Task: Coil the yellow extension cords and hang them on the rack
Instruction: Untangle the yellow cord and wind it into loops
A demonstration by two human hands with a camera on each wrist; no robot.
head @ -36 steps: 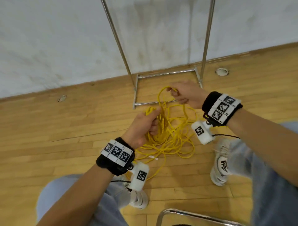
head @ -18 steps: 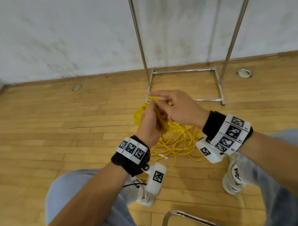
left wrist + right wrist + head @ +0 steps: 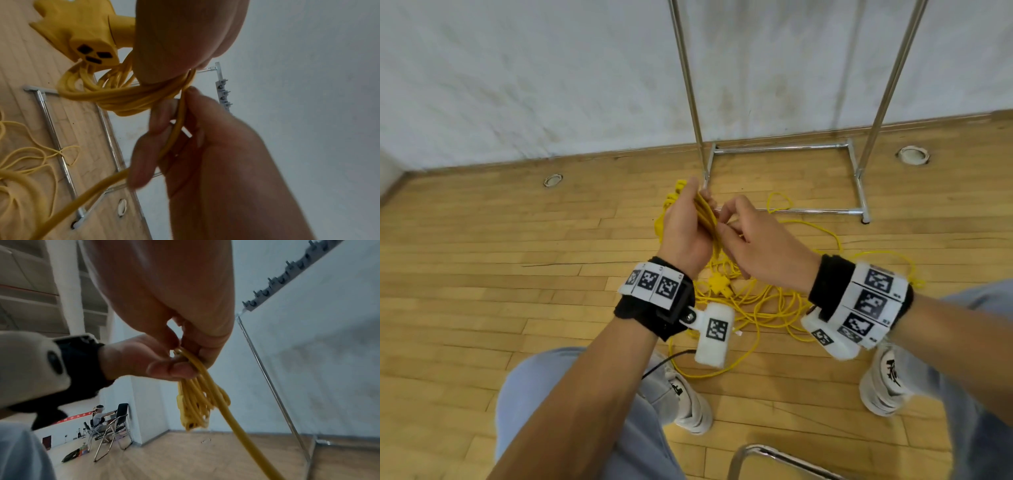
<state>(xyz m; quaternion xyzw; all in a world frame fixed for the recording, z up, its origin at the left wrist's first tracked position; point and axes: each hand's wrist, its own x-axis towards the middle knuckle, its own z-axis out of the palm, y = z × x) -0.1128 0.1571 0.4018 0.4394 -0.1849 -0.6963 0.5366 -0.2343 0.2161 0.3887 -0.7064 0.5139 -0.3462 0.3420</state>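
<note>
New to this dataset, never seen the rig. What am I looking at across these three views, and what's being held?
No machine: a person with cameras strapped on. One looks down from the head; one rides on each wrist, the white pods under the black marker-covered bands.

The left hand grips a bundle of coiled loops of thin yellow extension cord; its yellow three-way socket block hangs just beside that hand. The right hand holds one strand, laying it against the bundle.

The rest of the cord lies loose on the wooden floor. Behind stands the chrome tube rack, with nothing hung on the part in view.
</note>
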